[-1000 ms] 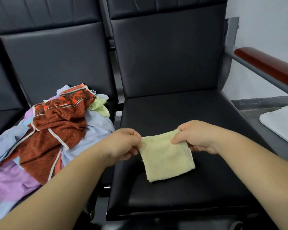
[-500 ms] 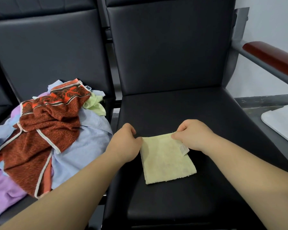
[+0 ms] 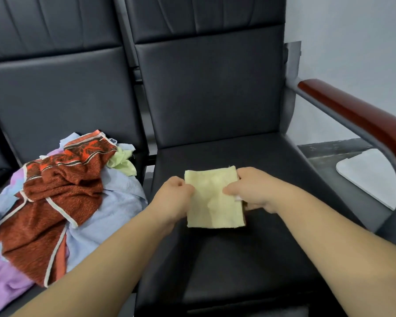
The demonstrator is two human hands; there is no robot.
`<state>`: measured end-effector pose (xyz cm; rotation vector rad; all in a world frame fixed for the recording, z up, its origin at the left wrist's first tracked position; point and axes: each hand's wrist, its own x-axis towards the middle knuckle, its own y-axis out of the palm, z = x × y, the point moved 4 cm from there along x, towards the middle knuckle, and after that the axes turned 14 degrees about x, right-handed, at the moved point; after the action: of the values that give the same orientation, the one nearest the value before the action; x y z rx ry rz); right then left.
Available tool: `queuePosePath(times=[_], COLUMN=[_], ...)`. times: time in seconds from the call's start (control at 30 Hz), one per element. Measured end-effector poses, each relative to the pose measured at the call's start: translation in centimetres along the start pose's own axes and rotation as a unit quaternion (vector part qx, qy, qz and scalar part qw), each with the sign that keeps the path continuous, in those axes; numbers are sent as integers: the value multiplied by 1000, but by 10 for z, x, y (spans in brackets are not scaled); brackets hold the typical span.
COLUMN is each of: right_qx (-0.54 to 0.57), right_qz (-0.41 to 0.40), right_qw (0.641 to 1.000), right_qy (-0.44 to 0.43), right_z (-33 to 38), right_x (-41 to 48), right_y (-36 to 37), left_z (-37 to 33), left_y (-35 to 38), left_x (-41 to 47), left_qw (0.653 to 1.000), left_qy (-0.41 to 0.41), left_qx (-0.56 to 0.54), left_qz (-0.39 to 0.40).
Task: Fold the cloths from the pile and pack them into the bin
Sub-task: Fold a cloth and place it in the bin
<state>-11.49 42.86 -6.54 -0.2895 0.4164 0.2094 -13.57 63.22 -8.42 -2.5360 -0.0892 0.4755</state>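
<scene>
Yellow cloth (image 3: 215, 199), folded to a small neat rectangle, sits on the black chair seat (image 3: 249, 259) with a grip on each side edge. The left hand (image 3: 177, 196) is closed on the cloth's left edge about midway along it, fingers curled under and thumb on top. The right hand (image 3: 253, 191) pinches the right edge, thumb lying across the top face; a small white tag (image 3: 238, 198) peeks out just below that thumb. Holding both side edges likely keeps the layers from sliding apart, so the fold stays square while the cloth is pressed flat or lifted. Its far edge reaches beyond both grips and its near edge hangs toward the wearer, so the piece is balanced between the hands rather than dangling from one corner.

Well to the left of the left grip, on the neighbouring seat, lies the pile (image 3: 62, 197) of unfolded cloths, with a rust-red patterned cloth (image 3: 62, 179) on top of pale blue and lilac ones, close enough for the next pick. Off to the right of the right grip, beyond the wooden armrest (image 3: 357, 117), a white rounded thing (image 3: 370, 177) lies lower down; whether that belongs to the bin I cannot tell. This cloth seems ready for packing; most of the pile remains.
</scene>
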Motion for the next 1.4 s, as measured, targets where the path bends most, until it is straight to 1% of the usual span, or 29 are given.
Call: queuePosePath(times=[0.07,0.1,0.17,0.23,0.33,0.43,0.5,0.57,0.67,0.8,0.87,0.9,0.97,1.0,1.03,1.07,1.13,1.23,1.33,1.4], right_qx=[-23,-28,-7,36,102,172,212,225,226,262,282,294,290,271,244,211,146,79,100,94], right_qz=[-58,-100,-164,-221,-315,-382,-423,-460,-496,-513,-504,-487,-414,-376,-350,-340,-341,-343,-354,-338], right_qw=[995,988,974,957,923,897,875,856,838,815,812,815,837,847,856,864,885,919,928,936], right_qy=[-80,-114,-158,-185,-197,-141,-101,-71,-1,58,87,114,211,261,293,305,282,175,57,4], right_z=[20,25,27,14,-29,-97,-144,-186,-244,-300,-323,-336,-360,-369,-374,-376,-369,-329,-278,-239], right_x=[-23,-39,-71,-107,-162,-207,-231,-248,-267,-266,-257,-251,-238,-235,-233,-232,-229,-218,-204,-196], right_y=[-27,-45,-75,-107,-156,-195,-215,-230,-247,-250,-248,-246,-240,-238,-237,-241,-251,-263,-258,-247], left_z=[-32,-54,-92,-126,-166,-191,-198,-197,-192,-183,-177,-174,-169,-168,-168,-169,-175,-185,-192,-188], left_y=[-1,6,25,57,128,207,259,307,382,444,463,471,478,480,478,474,462,426,373,328], left_x=[-9,-18,-37,-57,-86,-115,-133,-146,-157,-153,-147,-144,-139,-138,-139,-140,-142,-137,-127,-122], left_qw=[998,996,991,983,960,926,902,880,829,784,771,760,730,719,712,708,714,755,806,838], left_qy=[55,81,130,170,224,257,277,293,321,337,341,344,357,357,354,351,349,348,352,340], left_qx=[-15,-20,-18,0,20,84,129,166,260,352,380,403,452,468,477,479,465,415,365,328], left_qz=[-19,-8,29,72,165,262,304,335,376,384,381,377,368,370,375,382,390,370,306,274])
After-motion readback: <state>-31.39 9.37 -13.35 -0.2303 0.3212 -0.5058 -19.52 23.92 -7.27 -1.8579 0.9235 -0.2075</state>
